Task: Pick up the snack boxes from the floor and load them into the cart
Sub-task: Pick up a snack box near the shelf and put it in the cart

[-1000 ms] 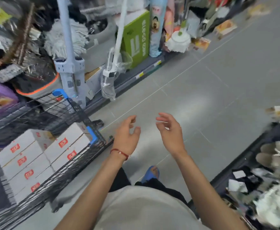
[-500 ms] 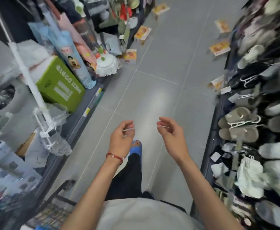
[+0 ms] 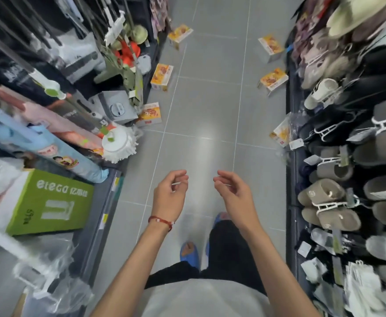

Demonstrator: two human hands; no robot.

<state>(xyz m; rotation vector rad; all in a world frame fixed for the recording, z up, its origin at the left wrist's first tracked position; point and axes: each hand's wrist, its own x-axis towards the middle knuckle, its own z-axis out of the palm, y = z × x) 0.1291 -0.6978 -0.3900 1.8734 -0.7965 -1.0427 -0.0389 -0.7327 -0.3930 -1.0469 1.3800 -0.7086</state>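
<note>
Both hands are out in front of me and empty: left hand (image 3: 170, 195) and right hand (image 3: 235, 195) hover at waist height, fingers loosely curled, holding nothing. The snack boxes (image 3: 162, 76) are scattered down the aisle floor (image 3: 201, 106) ahead, along both edges, none within reach.

Closest looks like the right-side box (image 3: 281, 132), ahead and off to the right of my right hand. It is tipped at an angle against the foot of the slipper rack (image 3: 327, 202), its long edge running roughly along the aisle. That one is for the right hand, I reckon. A hanging tag and some clear wrap sit just beside it, so I'd want to come at it from the open floor side.

Across from it, the left-side box (image 3: 149, 114) leans by a grey appliance (image 3: 116, 108), just past the white mop head (image 3: 118, 143), ahead and left of my left hand. Four more lie further on. The middle of the aisle gives me a straight walk. The cart is out of view.
</note>
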